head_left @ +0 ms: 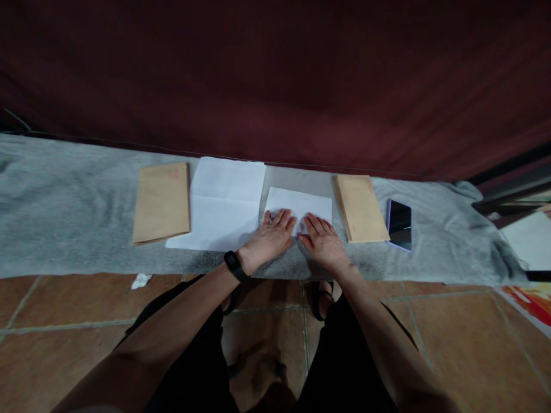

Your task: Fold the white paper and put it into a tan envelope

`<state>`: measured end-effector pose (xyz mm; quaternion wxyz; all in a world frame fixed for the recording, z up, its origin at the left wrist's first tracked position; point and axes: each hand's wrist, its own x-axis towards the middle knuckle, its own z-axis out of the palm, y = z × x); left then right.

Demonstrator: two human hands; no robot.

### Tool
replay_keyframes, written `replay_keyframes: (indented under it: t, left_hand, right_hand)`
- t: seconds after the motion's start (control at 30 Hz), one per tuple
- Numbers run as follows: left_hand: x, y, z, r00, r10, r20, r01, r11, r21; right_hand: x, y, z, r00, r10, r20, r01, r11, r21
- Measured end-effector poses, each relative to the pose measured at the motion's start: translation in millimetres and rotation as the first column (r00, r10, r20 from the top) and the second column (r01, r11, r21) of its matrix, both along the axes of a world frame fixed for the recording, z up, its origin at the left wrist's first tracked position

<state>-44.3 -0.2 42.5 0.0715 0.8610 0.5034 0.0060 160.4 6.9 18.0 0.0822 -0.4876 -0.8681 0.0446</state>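
A folded sheet of white paper (301,199) lies on the grey cloth in front of me. My left hand (275,232) rests on its lower left part, fingers stretched out and palm down. On the lower right part lies my right hand (321,238), also flat with the fingers extended. Both hands cover the sheet's near edge. Left of it, larger white sheets (228,195) with a crease across them lie flat, close to my left wrist. A stack of brown envelopes (364,209) sits to the right of my right hand.
Another stack of brown envelopes (161,201) lies at the left. A phone (400,225) in a purple case is beside the right stack. Grey cloth (77,212) covers the narrow surface, with a dark red curtain (275,86) behind. Crumpled tissue (141,280) lies on the tiled floor.
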Motion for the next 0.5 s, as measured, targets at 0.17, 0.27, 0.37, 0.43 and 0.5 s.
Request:
replay_keyframes:
  t: [0.17,0.27,0.37,0.43,0.5]
  left_hand:
    - [2.3,0.6,7.9,1.0,-0.018,-0.025,0.017,0.999,-0.028]
    - [2.4,2.2,5.0,1.0,-0.015,-0.019,0.014,0.999,-0.031]
    - [1.6,3.4,-1.3,1.0,-0.012,0.002,0.012,1.0,-0.001]
    - [1.1,4.7,-4.0,1.0,-0.011,0.007,0.011,0.999,0.038]
    - [0.5,7.0,-3.7,1.0,-0.013,0.009,0.012,0.997,0.077]
  right_hand:
    - [-1.2,-0.3,2.4,1.0,-0.007,0.006,0.007,1.0,-0.011]
    - [-1.1,0.4,1.6,1.0,-0.001,-0.006,0.001,1.0,-0.008]
    - [-1.1,1.2,0.8,1.0,-0.004,-0.006,0.003,1.0,-0.007]
    - [-1.5,1.3,1.1,1.0,-0.009,-0.004,0.009,1.0,-0.009]
    - [-2.3,1.1,1.8,1.0,-0.017,-0.003,0.017,1.0,-0.013]
